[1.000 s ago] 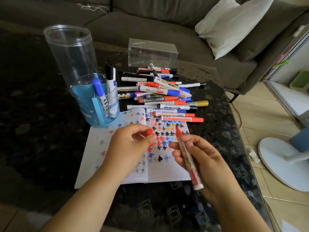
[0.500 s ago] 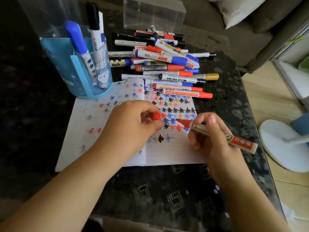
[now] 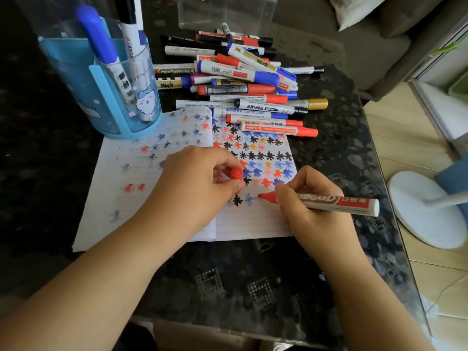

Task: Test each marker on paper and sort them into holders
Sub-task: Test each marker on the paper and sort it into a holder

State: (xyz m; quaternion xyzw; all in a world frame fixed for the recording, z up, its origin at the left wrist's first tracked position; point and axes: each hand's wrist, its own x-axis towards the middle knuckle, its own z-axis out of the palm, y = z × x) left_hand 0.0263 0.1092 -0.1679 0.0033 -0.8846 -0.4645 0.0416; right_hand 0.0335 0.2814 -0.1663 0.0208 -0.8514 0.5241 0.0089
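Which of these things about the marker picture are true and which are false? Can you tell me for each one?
1. The right hand holds an uncapped red marker with its tip at the paper. True.
2. The left hand holds a blue cap. False: the fingers pinch a red cap.
3. The blue holder has markers standing in it. True.
4. The paper has no marks yet. False: it is covered with red, blue, black and yellow star shapes.
5. The pile of markers lies on the floor. False: it lies on the dark table, beyond the paper.
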